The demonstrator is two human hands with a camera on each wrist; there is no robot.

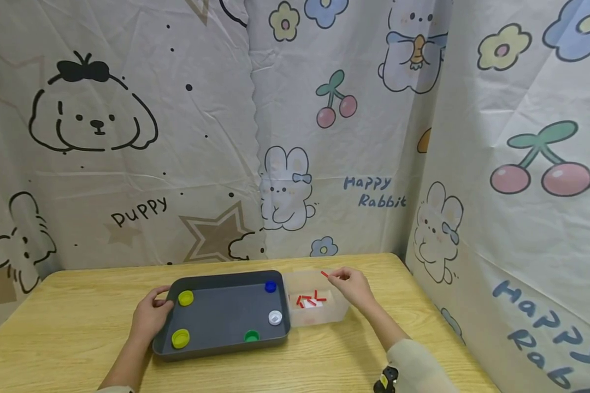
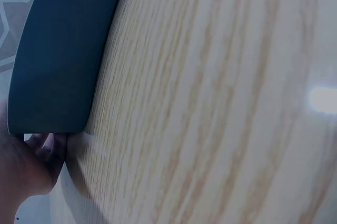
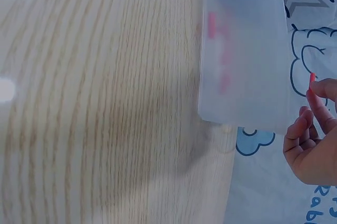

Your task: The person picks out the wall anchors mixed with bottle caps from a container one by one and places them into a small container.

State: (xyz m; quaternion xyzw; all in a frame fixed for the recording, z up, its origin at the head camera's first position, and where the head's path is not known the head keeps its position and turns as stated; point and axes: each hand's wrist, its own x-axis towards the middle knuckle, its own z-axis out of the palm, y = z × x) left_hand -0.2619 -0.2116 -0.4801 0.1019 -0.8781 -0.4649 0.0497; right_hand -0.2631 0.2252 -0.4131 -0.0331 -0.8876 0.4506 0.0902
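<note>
My left hand [image 1: 149,316] grips the left end of a dark grey tray [image 1: 221,314], its curled fingers against the tray's end wall in the left wrist view. Inside the tray stand small round caps: two yellow caps [image 1: 180,338] at the left, a blue cap [image 1: 271,286], a white cap [image 1: 275,317] and a green cap [image 1: 252,335] toward the right. Between thumb and forefinger, my right hand [image 1: 352,286] pinches a short red stick [image 3: 312,78], raised over a translucent box [image 1: 324,316]. Several more red sticks [image 1: 306,297] lie in that box.
The box stands against the tray's right side on a light wooden table [image 1: 324,360]. A printed cloth [image 1: 216,136] hangs behind the table, and another stretch closes off the right side.
</note>
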